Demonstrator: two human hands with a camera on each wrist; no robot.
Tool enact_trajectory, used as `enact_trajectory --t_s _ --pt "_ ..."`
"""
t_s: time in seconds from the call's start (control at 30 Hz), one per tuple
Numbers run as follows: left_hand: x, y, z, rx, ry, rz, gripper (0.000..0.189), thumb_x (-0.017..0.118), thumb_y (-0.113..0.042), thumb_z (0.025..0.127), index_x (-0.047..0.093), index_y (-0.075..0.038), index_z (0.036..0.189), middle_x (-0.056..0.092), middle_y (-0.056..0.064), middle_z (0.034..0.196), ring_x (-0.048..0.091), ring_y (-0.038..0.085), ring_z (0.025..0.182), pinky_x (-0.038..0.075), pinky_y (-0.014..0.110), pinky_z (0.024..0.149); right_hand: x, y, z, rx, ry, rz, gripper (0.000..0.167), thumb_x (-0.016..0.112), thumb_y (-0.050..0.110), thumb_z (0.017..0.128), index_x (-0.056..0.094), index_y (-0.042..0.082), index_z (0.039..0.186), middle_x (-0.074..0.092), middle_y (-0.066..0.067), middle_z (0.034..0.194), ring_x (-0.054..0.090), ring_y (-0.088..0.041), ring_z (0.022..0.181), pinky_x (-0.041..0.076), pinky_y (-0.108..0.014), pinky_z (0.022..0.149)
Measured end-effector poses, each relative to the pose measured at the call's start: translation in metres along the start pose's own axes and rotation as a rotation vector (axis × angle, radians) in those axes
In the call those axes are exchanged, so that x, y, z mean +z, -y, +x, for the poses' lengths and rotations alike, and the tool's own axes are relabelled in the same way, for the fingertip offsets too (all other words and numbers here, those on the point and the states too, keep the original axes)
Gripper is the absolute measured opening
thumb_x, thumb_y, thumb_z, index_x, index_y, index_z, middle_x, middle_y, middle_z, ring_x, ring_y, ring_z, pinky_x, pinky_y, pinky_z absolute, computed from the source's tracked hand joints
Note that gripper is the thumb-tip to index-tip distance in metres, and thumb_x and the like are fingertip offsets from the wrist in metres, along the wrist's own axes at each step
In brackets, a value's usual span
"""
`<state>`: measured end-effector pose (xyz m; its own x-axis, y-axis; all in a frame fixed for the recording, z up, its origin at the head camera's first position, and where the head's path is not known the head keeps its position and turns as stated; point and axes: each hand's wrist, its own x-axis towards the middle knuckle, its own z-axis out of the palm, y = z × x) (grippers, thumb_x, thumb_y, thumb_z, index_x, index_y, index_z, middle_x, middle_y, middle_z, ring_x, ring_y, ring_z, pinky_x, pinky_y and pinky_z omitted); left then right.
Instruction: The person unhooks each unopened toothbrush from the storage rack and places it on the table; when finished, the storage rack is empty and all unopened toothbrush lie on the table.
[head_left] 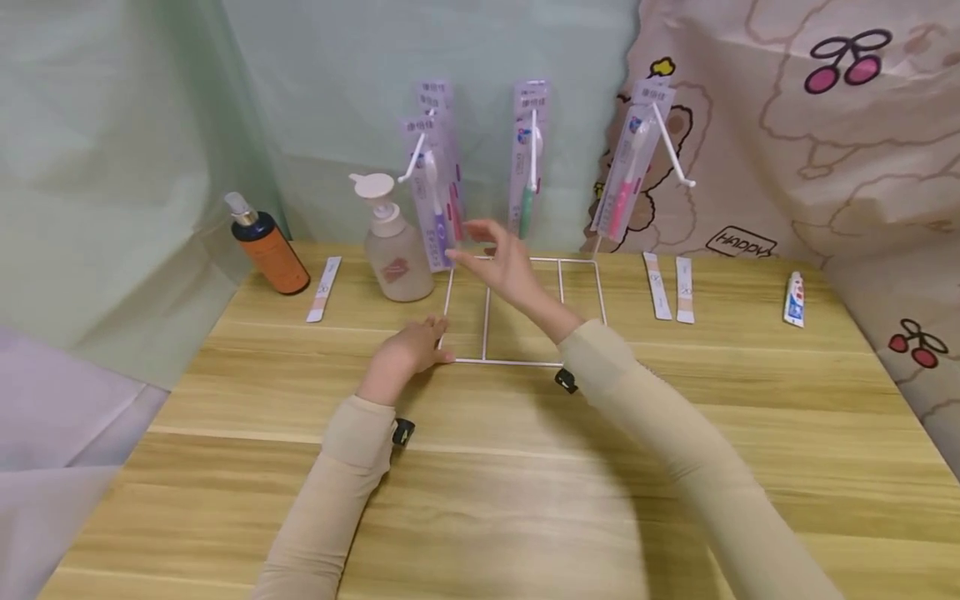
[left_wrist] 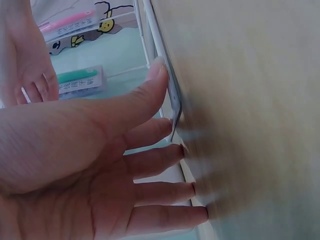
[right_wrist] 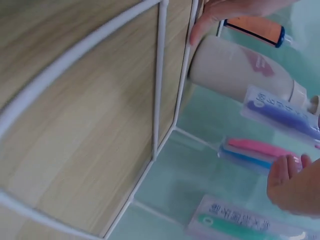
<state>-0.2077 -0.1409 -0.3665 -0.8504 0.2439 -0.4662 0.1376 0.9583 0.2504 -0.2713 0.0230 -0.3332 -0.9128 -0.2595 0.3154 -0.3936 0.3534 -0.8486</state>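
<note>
A white wire display rack [head_left: 517, 363] stands on the table, with packaged toothbrushes hanging from its hooks. My left hand [head_left: 407, 348] rests at the front left corner of its base; in the left wrist view the thumb touches the wire, with the fingers straight and their tips at the table. My right hand [head_left: 504, 265] reaches over the base toward the purple toothbrush pack [head_left: 422, 196], thumb and forefinger apart and nothing between them. Behind that pack hangs a pink toothbrush pack [right_wrist: 255, 150]. A green toothbrush pack [head_left: 519, 167] hangs mid-rack, and another pink toothbrush pack [head_left: 624, 179] hangs at right.
A pale pump bottle [head_left: 401, 258] stands close to the rack's left side. Farther left are an orange spray bottle [head_left: 273, 258] and a flat sachet [head_left: 324, 289]. To the right lie two sachets [head_left: 686, 290] and a small toothpaste tube [head_left: 794, 300]. Curtains hang behind.
</note>
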Motion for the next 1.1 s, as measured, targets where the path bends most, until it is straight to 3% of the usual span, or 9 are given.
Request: enact_trajectory --t_s 0.27,0.5,0.6,0.8,1.1 --pt "0.0 0.002 0.001 0.037 -0.021 0.037 0.072 0.055 -0.033 0.093 0.019 -0.002 0.148 0.019 0.026 0.15 0.02 0.046 0.136 0.026 0.056 0.109 0.023 0.012 0.014 0.028 -0.143 -0.097 0.053 0.075 0.041 0.077 0.057 0.007 0.113 0.064 -0.005 0.106 0.058 -0.017 0.099 0.047 -0.024 0.085" --pt "0.002 0.004 0.001 0.044 -0.051 0.027 0.072 0.057 -0.033 0.092 0.022 -0.003 0.148 0.024 0.024 0.15 0.026 0.045 0.134 0.029 0.054 0.108 0.037 0.016 0.019 0.037 -0.142 -0.092 0.038 0.073 0.036 0.08 0.06 0.004 0.097 0.068 -0.008 0.09 0.062 -0.015 0.073 0.051 -0.02 0.06" --pt "0.002 0.004 0.002 0.04 -0.046 0.027 0.073 0.056 -0.034 0.092 0.021 -0.003 0.148 0.022 0.025 0.15 0.025 0.045 0.134 0.028 0.054 0.109 0.039 0.015 0.02 0.023 -0.13 -0.073 0.034 0.072 0.033 0.082 0.062 0.002 0.094 0.069 -0.01 0.088 0.062 -0.016 0.071 0.05 -0.02 0.057" --pt "0.002 0.003 0.004 0.048 -0.034 0.021 0.073 0.056 -0.033 0.093 0.019 -0.003 0.148 0.019 0.024 0.151 0.021 0.045 0.136 0.025 0.054 0.11 0.025 0.004 0.013 0.002 -0.106 -0.04 0.032 0.07 0.032 0.084 0.063 0.003 0.096 0.07 -0.011 0.09 0.065 -0.019 0.076 0.053 -0.022 0.061" --pt "0.003 0.008 0.004 0.045 -0.012 0.019 0.072 0.054 -0.032 0.094 0.017 -0.003 0.148 0.015 0.024 0.152 0.017 0.044 0.137 0.021 0.053 0.112 0.002 -0.011 -0.007 0.031 -0.065 -0.121 0.033 0.07 0.032 0.083 0.064 0.003 0.099 0.07 -0.013 0.092 0.066 -0.021 0.074 0.055 -0.026 0.06"
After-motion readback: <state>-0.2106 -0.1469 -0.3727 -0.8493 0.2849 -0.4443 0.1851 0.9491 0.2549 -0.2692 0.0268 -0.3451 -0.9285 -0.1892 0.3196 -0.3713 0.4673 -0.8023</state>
